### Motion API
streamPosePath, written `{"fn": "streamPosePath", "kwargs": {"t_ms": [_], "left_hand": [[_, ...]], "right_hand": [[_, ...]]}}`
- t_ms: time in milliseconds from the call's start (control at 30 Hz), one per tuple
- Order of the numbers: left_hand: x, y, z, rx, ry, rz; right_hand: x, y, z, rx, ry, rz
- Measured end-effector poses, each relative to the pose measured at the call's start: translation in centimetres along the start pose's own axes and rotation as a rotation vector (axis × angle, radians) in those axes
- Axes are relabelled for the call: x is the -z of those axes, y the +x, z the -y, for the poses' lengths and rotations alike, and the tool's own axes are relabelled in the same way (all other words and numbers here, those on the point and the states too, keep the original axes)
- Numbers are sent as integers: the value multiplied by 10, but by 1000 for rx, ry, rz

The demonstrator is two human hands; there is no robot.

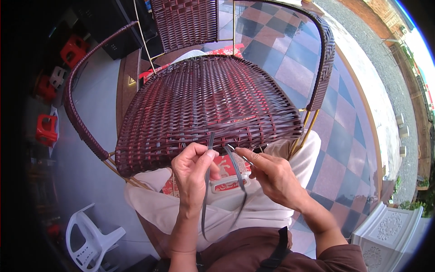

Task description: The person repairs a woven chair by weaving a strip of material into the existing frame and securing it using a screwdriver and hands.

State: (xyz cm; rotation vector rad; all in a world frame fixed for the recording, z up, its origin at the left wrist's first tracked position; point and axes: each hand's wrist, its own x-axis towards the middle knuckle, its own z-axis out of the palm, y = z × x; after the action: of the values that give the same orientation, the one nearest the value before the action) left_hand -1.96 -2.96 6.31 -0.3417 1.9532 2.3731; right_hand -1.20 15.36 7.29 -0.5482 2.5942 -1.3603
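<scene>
The dark brown woven chair (204,99) is filling the view, the near edge of its seat facing the person's lap. Just off that edge, the right hand (274,174) is pinching with thumb and forefinger; the left hand (192,167) is pressing thumb to curled forefinger, gripping the first grey strip (206,195)! A second grey strip (239,174) is dangling beside it. And a slim metal tool (245,159) is poking from the right hand's pinch, its tip near that strip's top, contact too fine to tell.
</scene>
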Motion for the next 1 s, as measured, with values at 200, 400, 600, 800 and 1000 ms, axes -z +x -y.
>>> {"fn": "streamPosePath", "kwargs": {"t_ms": [200, 400, 600, 800, 1000], "left_hand": [[1, -3, 2, 55, -1, -5], [1, -5, 8, 76, -1, 0], [-1, -6, 12, 37, 97, 28], [-2, -7, 14, 34, 121, 35], [-1, -6, 13, 20, 140, 33]], "right_hand": [[1, 6, 8, -121, 177, 68], [0, 9, 20, -345, 426, 125], [-26, 1, 6, -297, 629, -10], [-27, 0, 13, -399, 867, 1], [-28, 2, 13, -384, 851, 12]]}}
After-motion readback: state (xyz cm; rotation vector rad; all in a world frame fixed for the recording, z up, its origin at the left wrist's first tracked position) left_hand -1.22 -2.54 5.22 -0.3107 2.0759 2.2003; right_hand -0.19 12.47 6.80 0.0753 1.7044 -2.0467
